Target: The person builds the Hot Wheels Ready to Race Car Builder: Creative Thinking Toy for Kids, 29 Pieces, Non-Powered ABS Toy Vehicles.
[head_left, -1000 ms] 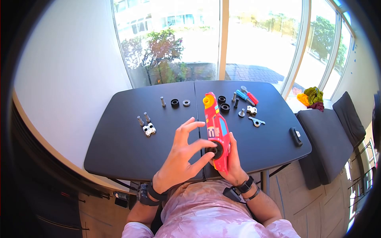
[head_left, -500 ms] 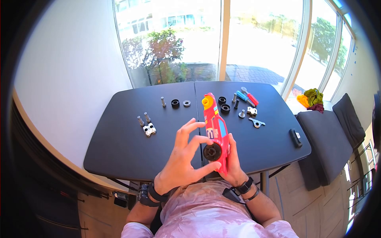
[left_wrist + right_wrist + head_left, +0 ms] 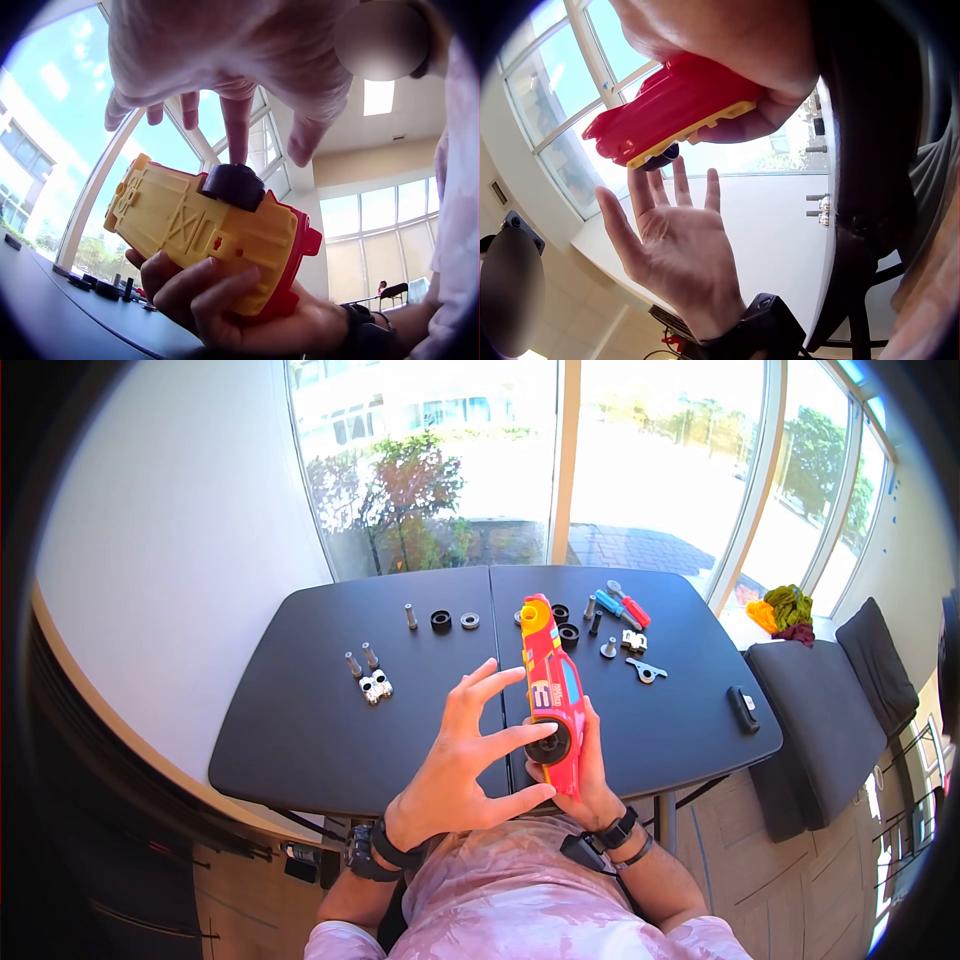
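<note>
Shirt (image 3: 545, 895): pink, mottled with paler patches, closest to the head camera.
Right hand (image 3: 594, 780): bent firmly round the car, fingers pressed across its underside; a dark watch (image 3: 617, 827) sits at the wrist.
Left hand (image 3: 452, 768): spread wide, thumb and fingers well apart, gripping nothing; the index fingertip touches the wheel.
Car (image 3: 556, 690): held above the table near its front edge, tilted up on the right palm; glossy red body, pale blue window panel, yellow trim, a dark "3" on a light patch along the side.
Base (image 3: 165, 225): bright yellow plastic, with raised ribs, an X-shaped rib pattern, a small slot and a hole.
Wheel (image 3: 549, 744): black, seated in the car's side at the near end.
Hub (image 3: 530, 618): yellow, ring-like, at the car's far end.
Table (image 3: 290, 735): dark, with a seam down the middle.
Left half: chrome piece (image 3: 377, 687) with two grey pins (image 3: 362, 658) just beside it; farther back, another grey pin (image 3: 410, 617), a black tyre (image 3: 440, 621) and a grey ring (image 3: 470, 621).
Right half: black handle-like object (image 3: 744, 708), grey bracket (image 3: 647, 670), silvery block (image 3: 634, 641), two tyres (image 3: 568, 634), blue- and red-handled tools (image 3: 628, 606).
Beyond: grey chair (image 3: 820, 715), bundled cloths (image 3: 790, 608), tall windows (image 3: 660, 460).
</note>
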Demonstrator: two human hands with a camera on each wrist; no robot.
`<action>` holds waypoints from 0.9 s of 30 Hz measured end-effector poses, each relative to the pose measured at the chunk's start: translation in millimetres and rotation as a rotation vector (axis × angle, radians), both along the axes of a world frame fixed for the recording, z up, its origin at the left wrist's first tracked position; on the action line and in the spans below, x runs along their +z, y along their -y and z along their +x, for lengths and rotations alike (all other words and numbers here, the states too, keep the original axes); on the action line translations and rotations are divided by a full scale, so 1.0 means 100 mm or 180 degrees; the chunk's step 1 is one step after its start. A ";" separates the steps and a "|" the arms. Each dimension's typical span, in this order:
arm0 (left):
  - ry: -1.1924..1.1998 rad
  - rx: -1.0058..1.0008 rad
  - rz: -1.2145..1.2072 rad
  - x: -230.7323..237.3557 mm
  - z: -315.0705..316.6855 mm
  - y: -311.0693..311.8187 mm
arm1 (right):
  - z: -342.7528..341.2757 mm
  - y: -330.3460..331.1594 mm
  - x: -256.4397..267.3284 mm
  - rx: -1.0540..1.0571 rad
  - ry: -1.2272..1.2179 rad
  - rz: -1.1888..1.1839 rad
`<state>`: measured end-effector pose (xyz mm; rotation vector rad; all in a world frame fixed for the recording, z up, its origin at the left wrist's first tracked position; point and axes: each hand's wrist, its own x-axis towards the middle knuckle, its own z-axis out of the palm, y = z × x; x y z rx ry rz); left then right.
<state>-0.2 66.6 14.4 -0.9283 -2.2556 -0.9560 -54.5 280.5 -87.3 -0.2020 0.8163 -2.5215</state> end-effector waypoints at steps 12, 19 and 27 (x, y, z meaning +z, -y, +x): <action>-0.0060 0.0470 0.0553 -0.16 -0.08 -0.03 | 0.07 0.08 0.16 -0.0200 -0.0010 0.0169; -0.0018 0.0407 0.0575 0.00 0.01 -0.04 | 0.10 0.11 0.23 -0.0219 0.0080 0.0218; -0.0265 0.0402 0.0370 -0.13 -0.06 0.00 | 0.08 0.09 0.17 -0.0258 0.0058 0.0257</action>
